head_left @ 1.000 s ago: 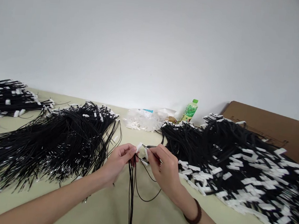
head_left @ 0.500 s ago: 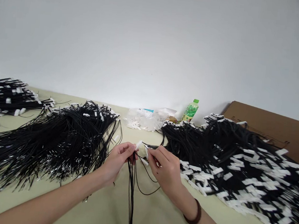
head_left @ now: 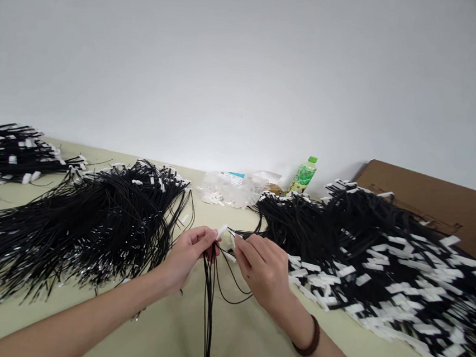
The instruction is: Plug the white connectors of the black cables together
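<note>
Several thin black cables (head_left: pixel 208 299) hang from my left hand (head_left: pixel 191 252), which pinches them near their upper ends. A white connector (head_left: pixel 221 232) sticks up from its fingertips. Just to the right, my right hand (head_left: pixel 263 268) has its fingers closed on another small white piece (head_left: pixel 234 242) with a black wire. Two thin wires loop between the hands. The fingertips of the two hands are close together but apart. Part of the cable ends is hidden behind my left fingers.
A heap of black cables (head_left: pixel 103 216) lies left, another (head_left: pixel 9 151) farther left. A large pile with white connectors (head_left: pixel 366 241) covers the right. Behind stand a clear bag (head_left: pixel 228 191), a green bottle (head_left: pixel 303 176) and cardboard (head_left: pixel 425 202) near the wall (head_left: pixel 243 78).
The fingers of my right hand have curled slightly further over the small white piece, and the wire loop has shifted a little. My left hand has barely moved.
</note>
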`<state>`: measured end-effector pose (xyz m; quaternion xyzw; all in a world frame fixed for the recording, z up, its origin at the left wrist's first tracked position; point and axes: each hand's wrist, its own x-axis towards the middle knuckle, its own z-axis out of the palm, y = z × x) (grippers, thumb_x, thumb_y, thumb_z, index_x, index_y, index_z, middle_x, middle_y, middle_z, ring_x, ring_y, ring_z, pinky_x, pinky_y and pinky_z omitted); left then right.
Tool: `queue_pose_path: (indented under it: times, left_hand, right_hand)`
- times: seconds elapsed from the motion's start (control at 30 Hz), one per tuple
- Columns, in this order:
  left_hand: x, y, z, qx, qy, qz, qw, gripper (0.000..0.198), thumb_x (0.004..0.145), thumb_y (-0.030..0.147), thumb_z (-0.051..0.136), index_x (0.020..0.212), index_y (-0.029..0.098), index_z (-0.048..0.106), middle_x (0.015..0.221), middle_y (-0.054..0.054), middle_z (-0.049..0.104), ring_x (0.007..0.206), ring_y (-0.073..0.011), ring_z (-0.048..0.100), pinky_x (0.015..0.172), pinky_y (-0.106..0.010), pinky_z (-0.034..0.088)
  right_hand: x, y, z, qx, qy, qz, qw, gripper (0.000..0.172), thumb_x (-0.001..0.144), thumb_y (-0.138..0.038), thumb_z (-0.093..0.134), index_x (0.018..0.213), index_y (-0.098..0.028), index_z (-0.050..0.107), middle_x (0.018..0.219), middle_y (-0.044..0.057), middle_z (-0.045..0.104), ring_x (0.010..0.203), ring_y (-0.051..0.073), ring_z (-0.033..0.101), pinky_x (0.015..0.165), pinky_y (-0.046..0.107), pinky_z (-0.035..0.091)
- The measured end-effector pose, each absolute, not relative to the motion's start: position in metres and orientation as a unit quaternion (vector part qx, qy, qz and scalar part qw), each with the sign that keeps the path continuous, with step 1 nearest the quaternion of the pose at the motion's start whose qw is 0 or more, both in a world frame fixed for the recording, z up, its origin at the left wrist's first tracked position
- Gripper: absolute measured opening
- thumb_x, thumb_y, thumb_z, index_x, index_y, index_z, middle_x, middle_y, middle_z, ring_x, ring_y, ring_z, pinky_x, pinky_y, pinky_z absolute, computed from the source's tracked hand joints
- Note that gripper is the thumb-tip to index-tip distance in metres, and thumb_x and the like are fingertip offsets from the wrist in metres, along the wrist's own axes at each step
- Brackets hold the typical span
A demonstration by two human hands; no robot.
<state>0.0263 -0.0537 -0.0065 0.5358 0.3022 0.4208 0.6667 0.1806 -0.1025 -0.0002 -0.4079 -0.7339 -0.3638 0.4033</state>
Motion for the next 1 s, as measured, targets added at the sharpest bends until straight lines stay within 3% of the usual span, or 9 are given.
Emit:
queue_pose_path:
  times: [0.7, 0.8, 0.93, 1.0]
  left_hand:
    - [0.0259, -0.0536, -0.0044, 0.579, 0.297, 0.410, 0.639, 0.033, 0.073, 0.046, 0.059, 0.066, 0.014, 0.055, 0.055, 0.001, 0.053, 0.054, -0.0091, 0.045, 0.054, -0.023, 0.034]
    - [0.0254, -0.0532, -0.0042, 0.581, 0.298, 0.406, 0.640, 0.033, 0.072, 0.047, 0.060, 0.066, 0.014, 0.055, 0.055, 0.001, 0.053, 0.054, -0.0093, 0.045, 0.054, -0.023, 0.034]
    - [0.0258, -0.0521, -0.0054, 0.588, 0.294, 0.397, 0.640, 0.033, 0.072, 0.047, 0.059, 0.066, 0.014, 0.055, 0.056, 0.001, 0.053, 0.054, -0.0092, 0.046, 0.054, -0.023, 0.034]
    - [0.0260, -0.0518, -0.0062, 0.592, 0.294, 0.394, 0.639, 0.033, 0.072, 0.046, 0.059, 0.065, 0.014, 0.055, 0.056, 0.002, 0.053, 0.053, -0.0088, 0.045, 0.054, -0.023, 0.034]
  right_hand:
    - [0.1829, -0.1032, -0.0016, -0.406, -0.743, -0.354, 0.398, 0.006, 0.082, -0.011, 0.054, 0.078, -0.015, 0.057, 0.058, -0.002, 0.048, 0.056, 0.006, 0.041, 0.055, 0.021, 0.031]
    - [0.1842, -0.1027, -0.0020, -0.423, -0.748, -0.318, 0.402, 0.009, 0.085, -0.013, 0.050, 0.077, -0.015, 0.055, 0.070, 0.001, 0.053, 0.057, 0.005, 0.044, 0.053, 0.018, 0.033]
    - [0.1861, -0.1012, -0.0044, -0.431, -0.777, -0.237, 0.394, 0.009, 0.087, -0.013, 0.042, 0.082, -0.015, 0.049, 0.107, 0.007, 0.057, 0.056, 0.002, 0.047, 0.052, 0.016, 0.036]
    - [0.1871, -0.1002, -0.0057, -0.426, -0.797, -0.195, 0.382, 0.009, 0.087, -0.011, 0.039, 0.087, -0.015, 0.047, 0.112, 0.007, 0.058, 0.055, 0.002, 0.048, 0.052, 0.016, 0.038]
